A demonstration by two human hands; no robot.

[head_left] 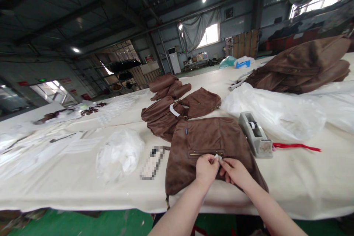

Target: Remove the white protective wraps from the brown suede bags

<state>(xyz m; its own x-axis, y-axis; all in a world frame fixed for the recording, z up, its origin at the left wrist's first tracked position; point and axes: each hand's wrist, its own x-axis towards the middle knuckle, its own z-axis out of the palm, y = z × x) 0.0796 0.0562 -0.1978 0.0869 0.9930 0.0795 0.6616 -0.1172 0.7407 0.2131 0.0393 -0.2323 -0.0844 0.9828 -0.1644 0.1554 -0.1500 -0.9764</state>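
Note:
A brown leather bag (188, 169) lies flat on the table in front of me, its brass zipper (201, 154) running across the middle. Over the zipper's right end, my left hand (206, 167) pinches a small white piece (217, 157), perhaps paper or tape. My right hand (235, 171) is closed at the other side of the same white piece, its fingertips touching it. The zipper pull is partly hidden by my fingers. Just right of the bag stands a grey tape dispenser (257, 138).
More brown bags (200, 101) lie behind, and a larger pile (301, 68) is at the far right. Clear plastic wrapping (279, 108) spreads at right; a crumpled plastic bag (118, 153) and a blurred-out phone (152, 163) lie left. A red strip (297, 146) extends beside the dispenser.

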